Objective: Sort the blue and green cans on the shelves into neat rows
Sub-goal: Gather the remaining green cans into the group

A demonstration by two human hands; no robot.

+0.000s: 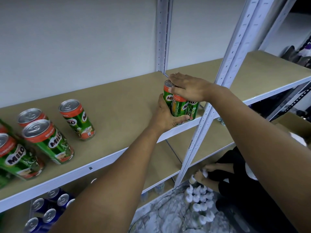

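On fibreboard shelf (117,101): both hands clasp glossy cylindrical green cans (182,106).

Even, soft light overhead, bright on the wall (75,39) and the shelf (117,101). Glare glints off the can tops (69,105) at nine o'clock. Shadows fall faint under the cans and deep below the shelf. Wide-angle bend bows the post (235,64); the cans at the eight o'clock edge smear. Floor at five o'clock is soft.
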